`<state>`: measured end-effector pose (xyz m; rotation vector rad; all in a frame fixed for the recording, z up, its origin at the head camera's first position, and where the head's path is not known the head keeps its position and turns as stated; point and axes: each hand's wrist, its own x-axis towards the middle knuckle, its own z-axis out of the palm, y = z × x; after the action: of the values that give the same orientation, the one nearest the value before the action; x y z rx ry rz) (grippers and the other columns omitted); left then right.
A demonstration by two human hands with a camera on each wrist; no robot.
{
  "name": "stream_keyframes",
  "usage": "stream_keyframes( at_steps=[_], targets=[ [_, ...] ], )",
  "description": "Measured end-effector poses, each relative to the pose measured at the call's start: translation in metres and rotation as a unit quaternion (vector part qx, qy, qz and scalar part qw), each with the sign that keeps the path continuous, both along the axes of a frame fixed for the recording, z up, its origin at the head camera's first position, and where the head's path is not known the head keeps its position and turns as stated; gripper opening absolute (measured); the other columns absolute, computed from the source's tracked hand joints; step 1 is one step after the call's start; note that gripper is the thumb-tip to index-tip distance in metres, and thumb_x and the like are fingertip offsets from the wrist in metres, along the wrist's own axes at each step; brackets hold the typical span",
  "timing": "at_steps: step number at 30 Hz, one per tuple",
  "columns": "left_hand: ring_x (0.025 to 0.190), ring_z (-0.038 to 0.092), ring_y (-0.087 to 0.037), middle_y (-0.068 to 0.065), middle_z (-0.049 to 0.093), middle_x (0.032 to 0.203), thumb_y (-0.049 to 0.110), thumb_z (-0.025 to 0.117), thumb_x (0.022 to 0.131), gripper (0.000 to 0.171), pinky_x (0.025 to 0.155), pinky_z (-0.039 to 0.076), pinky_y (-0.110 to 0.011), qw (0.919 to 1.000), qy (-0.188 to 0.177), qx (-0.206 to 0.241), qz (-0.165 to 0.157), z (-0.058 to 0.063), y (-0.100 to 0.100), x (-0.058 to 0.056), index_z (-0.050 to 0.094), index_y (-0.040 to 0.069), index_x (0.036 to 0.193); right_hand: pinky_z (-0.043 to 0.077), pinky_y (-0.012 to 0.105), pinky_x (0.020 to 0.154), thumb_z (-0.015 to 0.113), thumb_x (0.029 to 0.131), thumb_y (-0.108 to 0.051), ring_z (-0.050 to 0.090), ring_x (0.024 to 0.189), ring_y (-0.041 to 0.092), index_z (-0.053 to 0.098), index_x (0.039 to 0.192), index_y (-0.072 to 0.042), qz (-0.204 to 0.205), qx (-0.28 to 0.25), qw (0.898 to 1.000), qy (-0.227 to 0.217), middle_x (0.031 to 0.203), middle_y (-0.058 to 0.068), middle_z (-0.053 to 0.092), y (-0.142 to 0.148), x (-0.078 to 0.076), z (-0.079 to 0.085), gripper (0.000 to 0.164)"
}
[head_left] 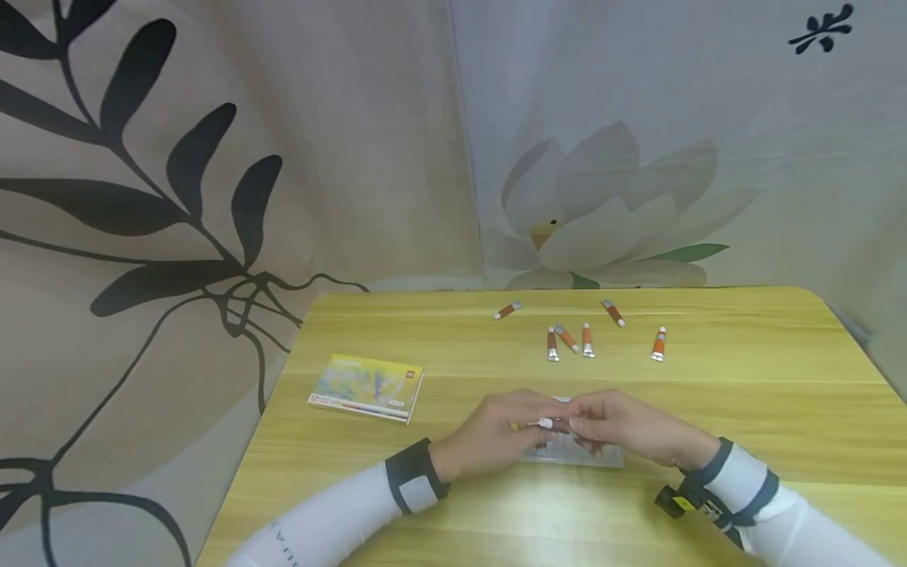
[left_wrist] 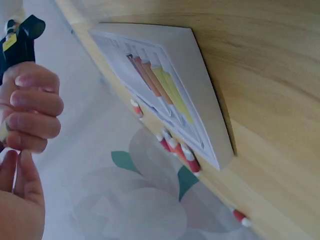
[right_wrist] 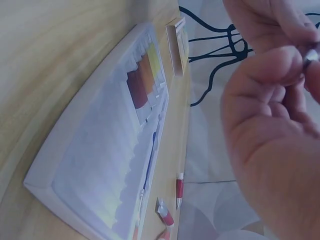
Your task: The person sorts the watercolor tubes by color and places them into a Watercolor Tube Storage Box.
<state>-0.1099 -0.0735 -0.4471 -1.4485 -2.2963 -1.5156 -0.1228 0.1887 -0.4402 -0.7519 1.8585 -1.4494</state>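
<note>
Both hands meet over the middle of the yellow wooden table (head_left: 744, 409). My left hand (head_left: 527, 425) and right hand (head_left: 577, 425) each pinch one end of a small dark paint tube (head_left: 551, 424) with a white cap. Just under them lies a clear plastic tray (head_left: 598, 455) with ribbed slots; the left wrist view shows the tray (left_wrist: 165, 95) holding a few tubes of orange, brown and yellow. In the right wrist view my right hand (right_wrist: 270, 140) fills the right side, above the tray (right_wrist: 100, 150).
Several loose orange paint tubes (head_left: 586, 340) lie scattered toward the table's far edge. A flat colourful paint box (head_left: 366, 386) sits at the left of the table. Printed curtains hang behind the table. The rounded far-right table corner (head_left: 822, 303) is near the curtain.
</note>
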Motion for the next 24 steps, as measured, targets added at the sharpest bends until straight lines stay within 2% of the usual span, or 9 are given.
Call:
stream_keyframes(
  at_steps=[3, 5, 7, 9, 12, 14, 18, 21, 24],
  targets=[
    [0.119, 0.067, -0.014, -0.009, 0.075, 0.122, -0.003, 0.076, 0.091, 0.032, 0.104, 0.051, -0.025, 0.9972, 0.073, 0.009, -0.014, 0.002, 0.001, 0.0, 0.073, -0.002, 0.123, 0.055, 0.03, 0.07, 0.052, 0.111, -0.018, 0.059, 0.077, 0.012, 0.066, 0.123, 0.0, -0.003, -0.001, 1.0, -0.005, 0.087, 0.004, 0.062, -0.001, 0.0, -0.002, 0.026],
    [0.119, 0.067, -0.016, -0.011, 0.075, 0.122, -0.002, 0.075, 0.092, 0.029, 0.106, 0.049, -0.026, 0.9936, 0.113, 0.004, -0.006, 0.003, 0.0, -0.001, 0.073, 0.0, 0.121, 0.055, 0.03, 0.07, 0.054, 0.11, -0.02, 0.06, 0.079, 0.016, 0.066, 0.125, -0.003, -0.025, 0.016, 1.0, 0.001, 0.092, 0.008, 0.063, -0.002, 0.0, -0.003, 0.026],
    [0.12, 0.067, -0.015, -0.011, 0.075, 0.122, 0.0, 0.073, 0.095, 0.025, 0.107, 0.048, -0.024, 0.9907, 0.135, -0.01, 0.005, 0.002, -0.002, -0.003, 0.073, 0.001, 0.12, 0.055, 0.031, 0.068, 0.057, 0.109, -0.021, 0.06, 0.08, 0.02, 0.066, 0.125, -0.004, -0.052, 0.046, 0.997, 0.017, 0.095, 0.012, 0.065, -0.001, 0.0, -0.004, 0.026],
    [0.12, 0.068, -0.015, -0.011, 0.075, 0.121, 0.001, 0.071, 0.096, 0.022, 0.107, 0.047, -0.022, 0.9872, 0.156, -0.03, 0.014, 0.001, -0.004, -0.006, 0.072, 0.002, 0.119, 0.055, 0.031, 0.066, 0.06, 0.107, -0.021, 0.06, 0.08, 0.023, 0.068, 0.123, -0.003, -0.084, 0.08, 0.993, 0.039, 0.097, 0.013, 0.066, 0.001, 0.0, -0.005, 0.025],
    [0.114, 0.069, -0.012, -0.008, 0.076, 0.115, 0.001, 0.07, 0.095, 0.022, 0.106, 0.046, -0.019, 0.9773, 0.2, -0.067, 0.021, -0.005, -0.008, -0.011, 0.072, 0.003, 0.116, 0.055, 0.03, 0.065, 0.065, 0.104, -0.018, 0.061, 0.081, 0.021, 0.071, 0.115, -0.003, -0.139, 0.135, 0.977, 0.085, 0.096, 0.009, 0.069, 0.007, 0.0, -0.009, 0.02],
    [0.11, 0.07, -0.012, -0.006, 0.076, 0.112, 0.002, 0.071, 0.094, 0.022, 0.106, 0.045, -0.017, 0.962, 0.254, -0.098, 0.023, -0.01, -0.011, -0.015, 0.073, 0.003, 0.115, 0.054, 0.03, 0.066, 0.067, 0.102, -0.017, 0.062, 0.082, 0.019, 0.074, 0.11, -0.004, -0.172, 0.168, 0.964, 0.113, 0.095, 0.006, 0.071, 0.012, 0.0, -0.013, 0.017],
    [0.108, 0.068, -0.011, -0.001, 0.074, 0.111, 0.007, 0.074, 0.095, 0.02, 0.107, 0.044, -0.017, 0.9198, 0.356, -0.165, 0.012, -0.021, -0.013, -0.021, 0.072, 0.004, 0.115, 0.048, 0.028, 0.059, 0.067, 0.101, -0.017, 0.057, 0.071, 0.016, 0.074, 0.094, -0.006, -0.216, 0.226, 0.938, 0.15, 0.081, 0.001, 0.068, 0.024, -0.001, -0.02, 0.015],
    [0.109, 0.065, -0.012, 0.0, 0.072, 0.111, 0.009, 0.073, 0.097, 0.02, 0.107, 0.044, -0.019, 0.8935, 0.39, -0.222, -0.005, -0.026, -0.012, -0.023, 0.071, 0.005, 0.117, 0.039, 0.025, 0.051, 0.069, 0.099, -0.018, 0.05, 0.059, 0.014, 0.068, 0.077, -0.009, -0.228, 0.262, 0.926, 0.149, 0.064, -0.003, 0.056, 0.031, 0.001, -0.027, 0.024],
    [0.109, 0.063, -0.011, 0.002, 0.069, 0.111, 0.008, 0.072, 0.098, 0.02, 0.105, 0.046, -0.021, 0.8706, 0.404, -0.28, -0.02, -0.029, -0.009, -0.024, 0.071, 0.008, 0.118, 0.035, 0.024, 0.049, 0.069, 0.098, -0.019, 0.045, 0.054, 0.012, 0.058, 0.067, -0.012, -0.224, 0.281, 0.923, 0.14, 0.057, -0.005, 0.046, 0.036, 0.004, -0.033, 0.034]
  ],
)
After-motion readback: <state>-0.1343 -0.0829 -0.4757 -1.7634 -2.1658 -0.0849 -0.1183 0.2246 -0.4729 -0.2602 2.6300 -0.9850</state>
